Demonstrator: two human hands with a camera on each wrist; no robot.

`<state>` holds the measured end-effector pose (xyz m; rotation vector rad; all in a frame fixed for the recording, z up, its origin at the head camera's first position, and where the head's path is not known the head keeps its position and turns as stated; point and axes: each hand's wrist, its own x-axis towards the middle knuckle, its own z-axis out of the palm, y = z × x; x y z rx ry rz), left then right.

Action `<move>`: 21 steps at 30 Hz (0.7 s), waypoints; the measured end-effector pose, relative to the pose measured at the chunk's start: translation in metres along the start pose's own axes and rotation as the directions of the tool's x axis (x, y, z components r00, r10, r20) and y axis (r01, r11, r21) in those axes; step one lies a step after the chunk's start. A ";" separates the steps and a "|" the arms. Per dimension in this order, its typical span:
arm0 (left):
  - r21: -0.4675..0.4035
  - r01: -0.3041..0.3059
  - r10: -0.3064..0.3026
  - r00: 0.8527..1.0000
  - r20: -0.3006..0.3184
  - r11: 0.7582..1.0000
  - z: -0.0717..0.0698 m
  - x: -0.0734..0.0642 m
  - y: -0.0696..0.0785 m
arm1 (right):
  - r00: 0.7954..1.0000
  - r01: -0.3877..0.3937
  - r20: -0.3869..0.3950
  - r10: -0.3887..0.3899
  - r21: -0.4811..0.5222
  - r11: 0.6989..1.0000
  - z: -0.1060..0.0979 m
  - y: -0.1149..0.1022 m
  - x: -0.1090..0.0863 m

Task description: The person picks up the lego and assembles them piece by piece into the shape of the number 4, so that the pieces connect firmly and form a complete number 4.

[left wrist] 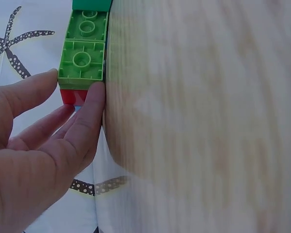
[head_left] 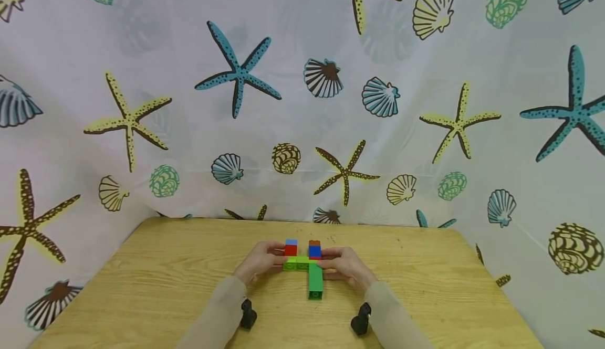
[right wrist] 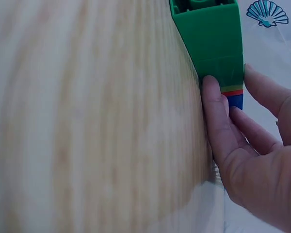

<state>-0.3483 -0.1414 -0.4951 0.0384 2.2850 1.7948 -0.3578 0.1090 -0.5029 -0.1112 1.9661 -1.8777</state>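
A toy building brick structure lies on the table between both hands. A lime green row (head_left: 296, 263) runs across it, its hollow underside facing the person. At its right end a long green brick (head_left: 315, 278) points towards the person. Behind the row on the left are a red brick (head_left: 290, 251) and a light blue one (head_left: 291, 242). Behind it on the right, a blue brick (head_left: 314, 251) sits with an orange-brown brick (head_left: 314, 243). My left hand (head_left: 263, 260) grips the left end with thumb and fingers. My right hand (head_left: 346, 266) holds the right side, near the green brick.
The wooden table (head_left: 151, 281) spreads to both sides. A white cloth (head_left: 293, 123) printed with starfish and shells hangs behind and beside it. Black wrist mounts (head_left: 248, 315) sit at both sleeves.
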 end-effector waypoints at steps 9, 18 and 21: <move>0.002 -0.013 0.013 1.000 0.016 1.000 -0.001 0.000 -0.003 | 1.000 -0.003 -0.006 0.003 -0.015 1.000 -0.001 0.003 -0.001; -0.027 -0.011 0.012 0.999 0.032 1.000 -0.007 -0.004 -0.004 | 1.000 0.014 -0.004 -0.014 -0.014 1.000 -0.007 0.000 -0.010; -0.024 -0.011 0.011 1.000 0.019 1.000 -0.009 -0.008 -0.003 | 1.000 0.019 -0.018 -0.020 -0.025 0.999 -0.015 -0.002 -0.016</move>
